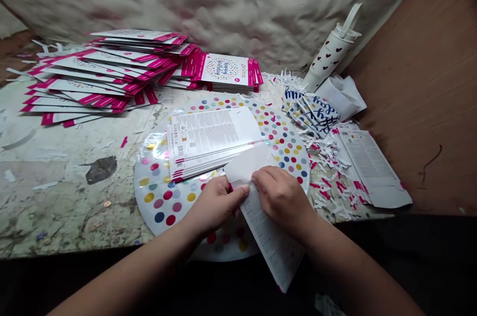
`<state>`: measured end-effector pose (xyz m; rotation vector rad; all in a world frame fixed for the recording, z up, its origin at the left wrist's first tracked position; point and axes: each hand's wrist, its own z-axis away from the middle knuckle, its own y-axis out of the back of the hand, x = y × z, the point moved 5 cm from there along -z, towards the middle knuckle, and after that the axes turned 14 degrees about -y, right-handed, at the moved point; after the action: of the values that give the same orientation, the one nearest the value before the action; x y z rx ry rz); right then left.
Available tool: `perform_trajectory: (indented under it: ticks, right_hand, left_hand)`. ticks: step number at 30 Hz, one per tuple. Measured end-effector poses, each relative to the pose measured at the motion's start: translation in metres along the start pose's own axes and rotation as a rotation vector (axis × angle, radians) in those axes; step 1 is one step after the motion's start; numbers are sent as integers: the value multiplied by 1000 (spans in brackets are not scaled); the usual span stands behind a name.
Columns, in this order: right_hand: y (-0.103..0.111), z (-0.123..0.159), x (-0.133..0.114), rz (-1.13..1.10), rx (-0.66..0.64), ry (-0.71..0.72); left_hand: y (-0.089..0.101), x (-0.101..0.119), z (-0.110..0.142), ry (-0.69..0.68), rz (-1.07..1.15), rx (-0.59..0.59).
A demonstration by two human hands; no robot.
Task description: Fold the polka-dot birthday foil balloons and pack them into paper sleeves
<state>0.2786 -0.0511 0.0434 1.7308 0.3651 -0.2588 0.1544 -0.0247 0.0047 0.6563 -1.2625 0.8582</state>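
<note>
- Because the left hand [214,204] and right hand [281,197] are both closed in a narrow pinch on the printed card [270,239], a slip of either grip could let it drop; its lower end already hangs past the near edge of the surface [44,197], over the dark area below.
- While the white flap [246,167] stands up between the hands, uneven pulling could crease or tear it, since the fingers bear on the card right beside it.
- Since the card's upper part lies over the dotted disc [156,197], a sideways sweep could knock the stack of printed sheets [212,142] resting on that disc, and its slick, shiny face could let the sheets slide apart.
- With paper scraps [328,172] strewn to the right, near the blue-lettered cards [311,112] and the flattened card [368,167], loose bits could catch on or get mixed in with the printed pieces.
- Where the pile of pink-edged cards [112,72] fans out at the back, a careless reach could topple the overlapping rows.
- Because the heart-patterned bottle [330,50] leans on the crumpled white paper [341,97], a bump could tip it across the cards; whether it holds liquid cannot be told.
</note>
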Motion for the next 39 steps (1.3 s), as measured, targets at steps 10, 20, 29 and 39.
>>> perform_trajectory:
  ticks: [10, 20, 29, 39]
  right_hand:
    - [-7, 4, -21, 254, 43, 115]
    - [55, 12, 89, 224, 137, -513]
    - [-3, -3, -25, 52, 287, 63]
    - [61, 38, 78, 469, -4, -566]
  left_hand:
    - [-2, -7, -3, 28, -48, -56]
    - [21, -2, 0, 96, 2, 56]
    - [0, 16, 2, -47, -23, 12]
    - [29, 4, 8, -16, -18, 95]
